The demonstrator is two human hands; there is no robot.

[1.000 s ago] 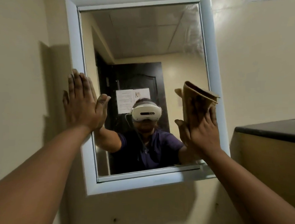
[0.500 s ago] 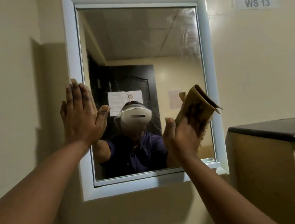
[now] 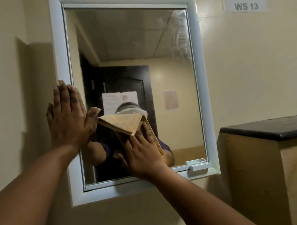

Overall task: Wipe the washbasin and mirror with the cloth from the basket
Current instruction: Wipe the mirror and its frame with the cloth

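A wall mirror (image 3: 129, 45) in a white frame (image 3: 60, 48) hangs straight ahead. My right hand (image 3: 142, 155) presses a folded tan cloth (image 3: 122, 123) flat against the lower middle of the glass. The cloth's upper corner folds away from the glass. My left hand (image 3: 69, 121) rests flat, fingers together, on the mirror's left frame edge, close beside the cloth. The washbasin and basket are out of view.
A beige ledge with a dark top (image 3: 267, 127) juts out at the right, close to the mirror's lower right corner. A small white clip (image 3: 197, 164) sits on the frame's bottom right. A "WS 13" label (image 3: 245, 5) is on the wall above.
My right hand has slid the cloth leftward across the glass, from the right edge to the lower middle. My left hand has stayed on the left frame.
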